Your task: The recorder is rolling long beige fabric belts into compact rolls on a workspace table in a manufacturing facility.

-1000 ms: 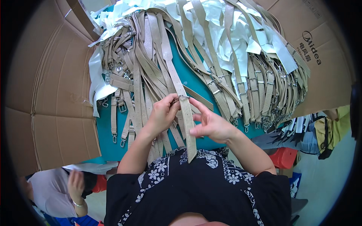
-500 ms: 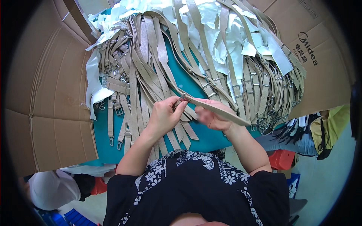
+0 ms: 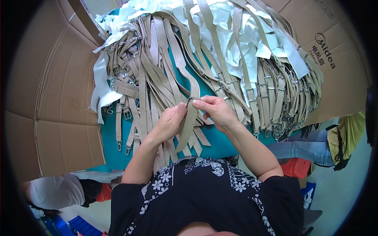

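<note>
Between my two hands runs a beige leather strap (image 3: 189, 122), its free end hanging toward me and its other part leading up into the pile. A small metal buckle, partly hidden by the fingers, sits on it near my fingertips. My left hand (image 3: 170, 122) is closed on the strap's left edge beside the buckle. With thumb and forefinger my right hand (image 3: 219, 111) pinches the strap at the buckle. Around them lie many similar beige straps (image 3: 147, 78), some ending in metal clasps. A bunch of buckled straps (image 3: 271, 92) lies to the right.
Crumpled white sheets (image 3: 252, 35) lie among the straps on the teal table (image 3: 118, 157). A cardboard wall (image 3: 63, 98) stands at the left, another cardboard panel (image 3: 338, 78) at the right. A red stool (image 3: 293, 168) and a person in a light top (image 3: 57, 192) are beyond the table.
The strap's free end has swung from pointing right to hanging down toward me. My right hand has turned over and now pinches the strap near the buckle.
</note>
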The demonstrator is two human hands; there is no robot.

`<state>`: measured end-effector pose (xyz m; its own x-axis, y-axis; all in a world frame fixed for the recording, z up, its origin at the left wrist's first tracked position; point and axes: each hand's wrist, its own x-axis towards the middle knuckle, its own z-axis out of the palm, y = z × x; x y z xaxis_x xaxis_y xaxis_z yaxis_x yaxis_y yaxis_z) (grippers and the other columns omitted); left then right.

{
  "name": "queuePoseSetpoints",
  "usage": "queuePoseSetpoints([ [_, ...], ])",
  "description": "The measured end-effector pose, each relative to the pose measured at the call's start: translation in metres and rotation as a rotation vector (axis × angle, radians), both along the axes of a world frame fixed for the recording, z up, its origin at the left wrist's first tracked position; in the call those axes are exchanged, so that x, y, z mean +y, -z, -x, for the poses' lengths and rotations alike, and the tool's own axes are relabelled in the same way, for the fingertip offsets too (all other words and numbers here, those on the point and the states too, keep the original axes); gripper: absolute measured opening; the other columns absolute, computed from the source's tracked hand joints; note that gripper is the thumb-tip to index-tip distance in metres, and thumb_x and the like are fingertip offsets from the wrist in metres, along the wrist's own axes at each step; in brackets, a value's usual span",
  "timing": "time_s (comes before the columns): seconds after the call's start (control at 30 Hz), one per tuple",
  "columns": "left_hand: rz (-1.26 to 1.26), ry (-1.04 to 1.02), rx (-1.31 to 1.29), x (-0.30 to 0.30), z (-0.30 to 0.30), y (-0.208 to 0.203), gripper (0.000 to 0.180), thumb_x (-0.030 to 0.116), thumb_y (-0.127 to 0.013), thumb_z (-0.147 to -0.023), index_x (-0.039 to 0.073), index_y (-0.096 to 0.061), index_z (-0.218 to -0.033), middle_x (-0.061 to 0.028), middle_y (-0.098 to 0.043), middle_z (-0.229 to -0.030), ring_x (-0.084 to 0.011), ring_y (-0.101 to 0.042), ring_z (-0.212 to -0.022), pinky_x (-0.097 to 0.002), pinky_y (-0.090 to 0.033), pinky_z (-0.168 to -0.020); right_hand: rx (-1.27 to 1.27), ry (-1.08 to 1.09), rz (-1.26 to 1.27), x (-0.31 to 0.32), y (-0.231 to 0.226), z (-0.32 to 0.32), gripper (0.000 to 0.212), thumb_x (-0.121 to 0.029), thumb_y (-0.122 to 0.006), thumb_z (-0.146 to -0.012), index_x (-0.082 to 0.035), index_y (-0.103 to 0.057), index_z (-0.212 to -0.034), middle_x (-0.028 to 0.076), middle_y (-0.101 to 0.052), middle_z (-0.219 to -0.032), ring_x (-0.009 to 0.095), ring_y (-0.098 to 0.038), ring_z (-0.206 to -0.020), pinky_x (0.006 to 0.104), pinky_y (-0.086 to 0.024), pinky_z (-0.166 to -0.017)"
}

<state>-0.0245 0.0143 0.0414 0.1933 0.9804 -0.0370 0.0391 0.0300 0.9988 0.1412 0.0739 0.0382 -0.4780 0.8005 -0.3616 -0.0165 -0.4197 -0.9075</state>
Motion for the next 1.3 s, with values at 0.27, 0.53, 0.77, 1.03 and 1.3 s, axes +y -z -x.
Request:
queuePoseSetpoints([
  [0.27,-0.067,-0.016,0.305,-0.032,0.020,-0.010,0.011,0.004,-0.067,-0.074,-0.001,-0.060,-0.080,-0.0021,-0.054,-0.072,-0.0079,-0.049,-0.063,-0.0213,-0.038,-0.054,0.100,0.088,-0.060,0.021,0.006,0.016,0.022,-0.025,-0.067,-0.079,-0.003,-0.066,-0.078,0.002,-0.062,-0.070,0.007,-0.055,-0.060,0.0202,-0.046,-0.057],
  [0.53,-0.414,-0.226,0.019,0.009,0.035,-0.025,0.013,-0.005,-0.067,-0.071,-0.001,-0.065,-0.083,-0.0061,-0.062,-0.082,-0.0104,-0.057,-0.072,-0.0222,-0.045,-0.063,-0.038,-0.110,0.049,0.018,-0.011,0.032,0.022,-0.025,-0.062,-0.082,-0.004,-0.065,-0.081,0.003,-0.063,-0.074,0.008,-0.057,-0.060,0.0224,-0.047,-0.057],
  [0.77,-0.312,-0.260,0.100,0.003,0.032,-0.018,0.009,-0.001,-0.069,-0.072,0.000,-0.064,-0.079,-0.0034,-0.062,-0.076,-0.0070,-0.055,-0.066,-0.0201,-0.044,-0.057,-0.053,-0.093,0.111,0.015,-0.003,0.035,0.021,-0.024,-0.061,-0.082,-0.003,-0.065,-0.081,0.004,-0.063,-0.076,0.009,-0.057,-0.059,0.0229,-0.048,-0.055],
  [1.03,-0.157,-0.214,0.286,0.005,0.040,-0.004,0.013,0.007,-0.070,-0.072,-0.001,-0.060,-0.073,-0.0013,-0.056,-0.065,-0.0055,-0.049,-0.058,-0.0226,-0.039,-0.051,-0.048,-0.071,0.127,0.013,-0.003,0.041,0.022,-0.026,-0.058,-0.084,-0.005,-0.064,-0.080,0.002,-0.061,-0.070,0.008,-0.055,-0.055,0.0223,-0.046,-0.055],
  [1.3,-0.562,-0.290,0.859,-0.022,0.006,0.016,0.027,0.024,-0.069,-0.074,0.003,-0.051,-0.078,-0.0071,-0.051,-0.067,-0.0213,-0.054,-0.060,-0.0314,-0.043,-0.053,0.074,0.116,0.260,0.016,0.012,0.035,0.019,-0.021,-0.058,-0.083,-0.004,-0.061,-0.076,0.000,-0.057,-0.066,0.007,-0.051,-0.051,0.0199,-0.043,-0.051],
])
